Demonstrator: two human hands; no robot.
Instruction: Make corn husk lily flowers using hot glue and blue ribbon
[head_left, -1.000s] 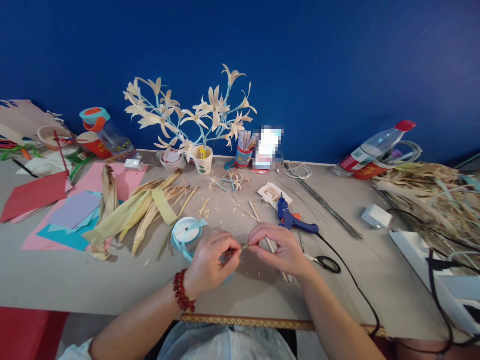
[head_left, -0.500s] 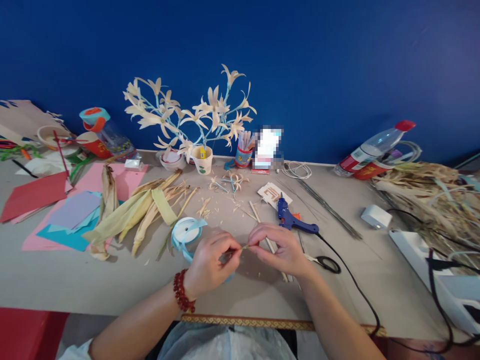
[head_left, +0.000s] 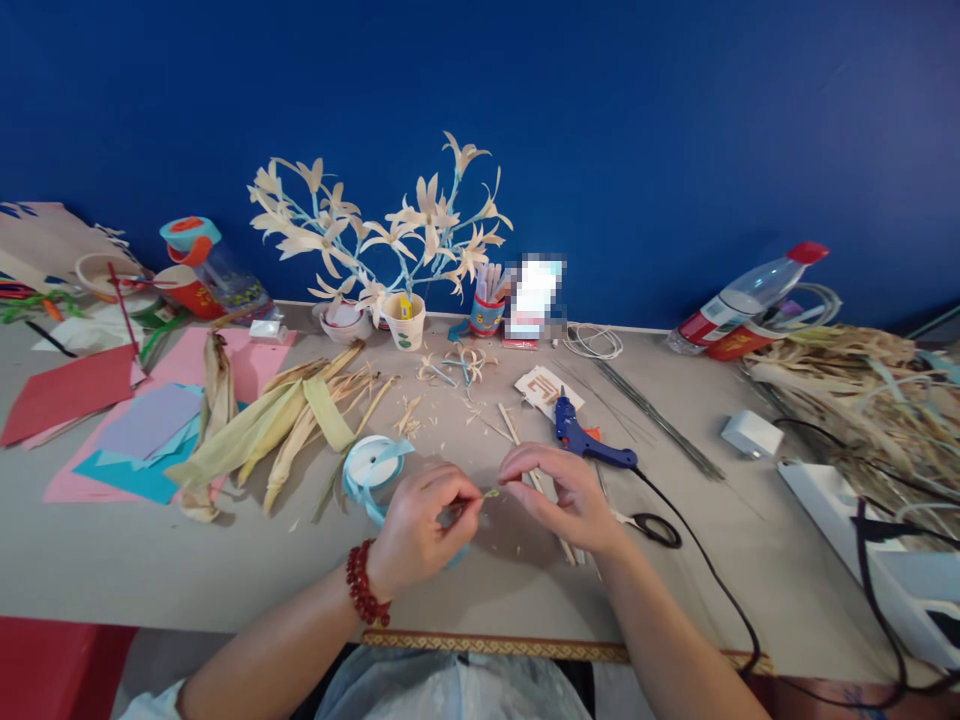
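My left hand (head_left: 427, 515), a red bead bracelet at its wrist, pinches a small pale yellow-green strip (head_left: 491, 492) that pokes out past the fingertips. Just right of the strip's free end is my right hand (head_left: 562, 495), thumb and forefinger slightly apart with nothing visible between them. A roll of light blue ribbon (head_left: 375, 462) lies beside my left hand, and a bit of blue shows beneath that hand. Pale thin sticks (head_left: 541, 488) lie partly under my right hand. Behind it rests a blue glue gun (head_left: 589, 440), with black-handled scissors (head_left: 656, 529) to its right.
Dried corn husks (head_left: 281, 425) and coloured paper (head_left: 142, 425) lie at left. Husk flowers (head_left: 427, 215) rise from a paper cup (head_left: 406, 325) by the wall. A wire bundle (head_left: 660, 415), power strip (head_left: 832, 520), bottle (head_left: 750, 300) and husk pile (head_left: 862, 400) are at right.
My right fingers have let go of the strip's end and moved slightly right, opening a small gap. My left hand keeps its pinch in nearly the same spot.
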